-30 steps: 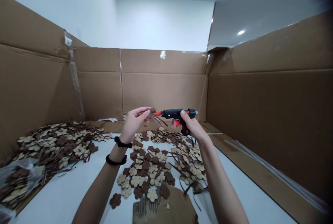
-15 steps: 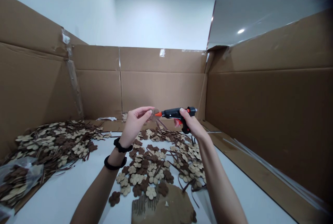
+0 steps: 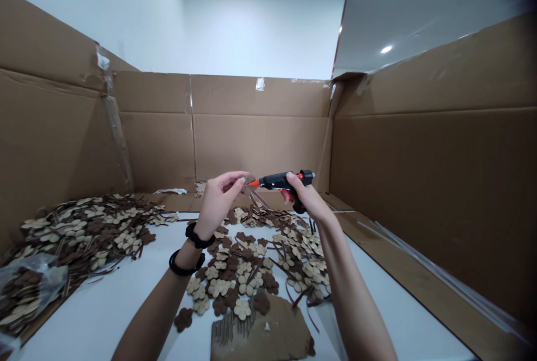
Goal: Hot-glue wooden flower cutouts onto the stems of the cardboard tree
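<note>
Pinched between the thumb and fingers of my left hand (image 3: 222,196) is a brown flower cutout (image 3: 250,179), with thin strips hanging below it. My right hand (image 3: 305,196) is wrapped round a black glue gun (image 3: 274,181) with a red trigger. Its orange nozzle points left and meets the flower, or comes very close to it. Below both hands, many brown and beige flower cutouts (image 3: 220,287) lie loose on the white table among thin dark strips. A torn piece of cardboard (image 3: 289,324) lies at the near edge.
Cardboard walls (image 3: 260,143) enclose the white table (image 3: 138,288) at the back and sides. A large heap of flower cutouts (image 3: 96,224) covers the left, beside a clear plastic bag (image 3: 46,280) of more. Clear glue sticks (image 3: 436,271) lie along the right edge.
The view has shifted very slightly. The glue gun's nozzle stays at the flower, and both hands keep nearly the same pose.
</note>
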`<action>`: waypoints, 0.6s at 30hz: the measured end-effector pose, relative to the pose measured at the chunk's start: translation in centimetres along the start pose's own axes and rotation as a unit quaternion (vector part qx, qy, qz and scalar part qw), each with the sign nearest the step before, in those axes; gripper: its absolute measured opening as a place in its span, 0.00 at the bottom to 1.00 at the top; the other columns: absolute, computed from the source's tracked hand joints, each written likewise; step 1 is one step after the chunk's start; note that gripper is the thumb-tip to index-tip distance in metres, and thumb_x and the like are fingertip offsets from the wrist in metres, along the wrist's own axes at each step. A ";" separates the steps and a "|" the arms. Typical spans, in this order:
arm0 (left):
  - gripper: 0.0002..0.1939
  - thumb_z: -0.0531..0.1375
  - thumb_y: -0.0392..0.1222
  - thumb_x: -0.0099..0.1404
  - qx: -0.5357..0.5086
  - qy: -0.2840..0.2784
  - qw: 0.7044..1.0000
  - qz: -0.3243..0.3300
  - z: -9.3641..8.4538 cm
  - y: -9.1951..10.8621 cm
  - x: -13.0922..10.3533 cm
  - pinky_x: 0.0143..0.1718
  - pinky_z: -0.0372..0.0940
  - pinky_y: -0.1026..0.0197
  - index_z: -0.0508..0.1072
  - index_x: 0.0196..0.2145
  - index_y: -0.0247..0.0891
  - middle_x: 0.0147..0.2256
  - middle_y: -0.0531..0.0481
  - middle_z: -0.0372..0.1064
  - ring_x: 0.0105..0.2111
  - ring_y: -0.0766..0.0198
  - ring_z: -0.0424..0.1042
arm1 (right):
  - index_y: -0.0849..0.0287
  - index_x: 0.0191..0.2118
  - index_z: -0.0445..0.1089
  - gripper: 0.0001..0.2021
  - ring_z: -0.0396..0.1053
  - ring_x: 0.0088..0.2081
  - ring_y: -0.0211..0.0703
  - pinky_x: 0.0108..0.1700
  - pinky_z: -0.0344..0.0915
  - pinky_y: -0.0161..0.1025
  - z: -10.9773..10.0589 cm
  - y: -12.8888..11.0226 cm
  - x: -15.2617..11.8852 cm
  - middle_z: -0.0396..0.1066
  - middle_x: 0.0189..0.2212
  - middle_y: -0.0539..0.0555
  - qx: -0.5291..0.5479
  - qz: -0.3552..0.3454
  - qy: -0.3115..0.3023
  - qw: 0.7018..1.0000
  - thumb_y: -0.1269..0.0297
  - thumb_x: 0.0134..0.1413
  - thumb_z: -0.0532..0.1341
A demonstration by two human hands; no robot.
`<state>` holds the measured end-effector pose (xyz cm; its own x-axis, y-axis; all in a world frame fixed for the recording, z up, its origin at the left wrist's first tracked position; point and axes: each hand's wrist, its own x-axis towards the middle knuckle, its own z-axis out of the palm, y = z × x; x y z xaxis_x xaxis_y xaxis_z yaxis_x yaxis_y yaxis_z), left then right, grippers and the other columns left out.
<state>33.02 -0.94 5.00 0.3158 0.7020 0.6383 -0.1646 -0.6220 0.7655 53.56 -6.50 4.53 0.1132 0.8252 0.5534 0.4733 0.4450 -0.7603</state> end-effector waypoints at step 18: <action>0.13 0.57 0.41 0.63 0.111 0.022 0.993 0.039 0.7 -2.5 0.2 0.38 0.70 0.61 0.75 0.44 0.37 0.38 0.46 0.76 0.34 0.62 0.75 | 0.58 0.37 0.66 0.18 0.69 0.36 0.41 0.36 0.61 0.37 0.8 0.0 0.3 0.72 0.35 0.54 0.047 -0.011 0.067 0.997 0.50 0.46 0.64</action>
<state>34.15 0.51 3.22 0.2673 0.6596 0.7025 0.0245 -0.7334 0.6794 52.86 -5.93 4.44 0.2217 0.7639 0.6060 0.3944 0.4981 -0.7722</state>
